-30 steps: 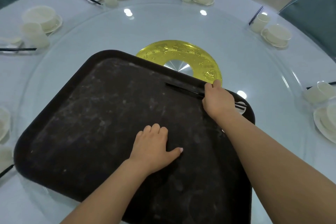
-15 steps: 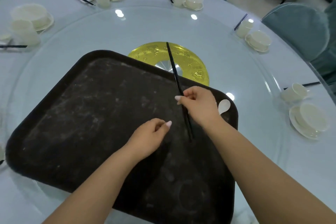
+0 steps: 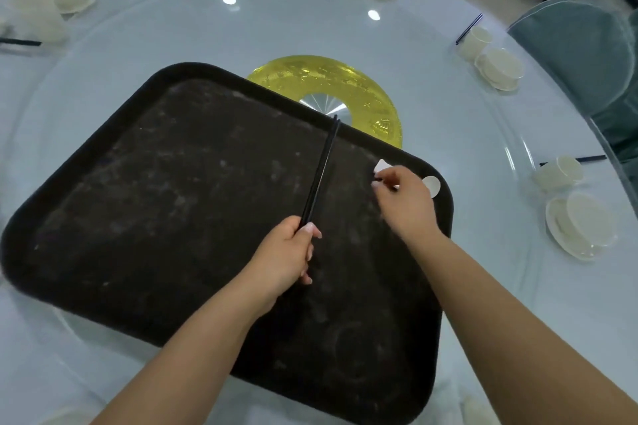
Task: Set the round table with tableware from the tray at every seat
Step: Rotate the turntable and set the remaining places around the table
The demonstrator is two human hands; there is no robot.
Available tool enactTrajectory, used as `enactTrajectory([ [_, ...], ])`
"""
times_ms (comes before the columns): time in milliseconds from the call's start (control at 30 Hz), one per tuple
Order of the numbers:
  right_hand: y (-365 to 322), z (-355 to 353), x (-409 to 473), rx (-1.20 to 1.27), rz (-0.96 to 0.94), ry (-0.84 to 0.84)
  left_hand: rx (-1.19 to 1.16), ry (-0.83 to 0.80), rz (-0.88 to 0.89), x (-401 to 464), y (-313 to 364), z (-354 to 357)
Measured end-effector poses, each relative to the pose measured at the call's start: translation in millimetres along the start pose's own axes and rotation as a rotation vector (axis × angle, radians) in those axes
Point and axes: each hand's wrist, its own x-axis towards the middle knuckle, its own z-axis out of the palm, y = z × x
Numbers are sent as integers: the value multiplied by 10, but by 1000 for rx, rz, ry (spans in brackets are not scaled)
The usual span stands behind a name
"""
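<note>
1. Over the tray's (image 3: pixel 138 217) far right corner, your right hand (image 3: pixel 407 203) pinches a white spoon (image 3: pixel 431 186) near the rim.
2. Your left hand (image 3: pixel 283 262) grips black chopsticks (image 3: pixel 321 172) above the bare tray.
3. Round the desk (image 3: pixel 448 114), set places line the edge.

The wide rounded-corner plastic tray (image 3: pixel 172 203) is showing dark brown, nearly black, with pale dusty scuffs mottling its floor, and the thin pair of chopsticks (image 3: pixel 321 171) over it is reading plain black. The small ceramic spoon (image 3: pixel 431 186) at the tray's far corner is looking glossy white, while the cream-white cups and bowls (image 3: pixel 499 68) ringing the pale blue-grey round table (image 3: pixel 483 286) are matching one another. The translucent disc (image 3: pixel 331 79) under the glass is glowing yellow-gold with faint embossed patterning around a silver fluted centre.
</note>
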Motion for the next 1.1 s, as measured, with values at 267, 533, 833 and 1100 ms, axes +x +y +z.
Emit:
enactTrajectory([
  [267, 292, -94, 552, -250, 35, -34, 19, -13, -20, -38, -139, -89],
  [533, 295, 27, 393, -184, 125, -15, -28, -14, -7, -196, -260, -260],
  [833, -65, -120, -328, 240, 70, -98, -38, 28, -19, -698, -391, -370],
  [1100, -447, -302, -1599, 704, 226, -288, -202, 152, 88, -1435, -508, -287],
])
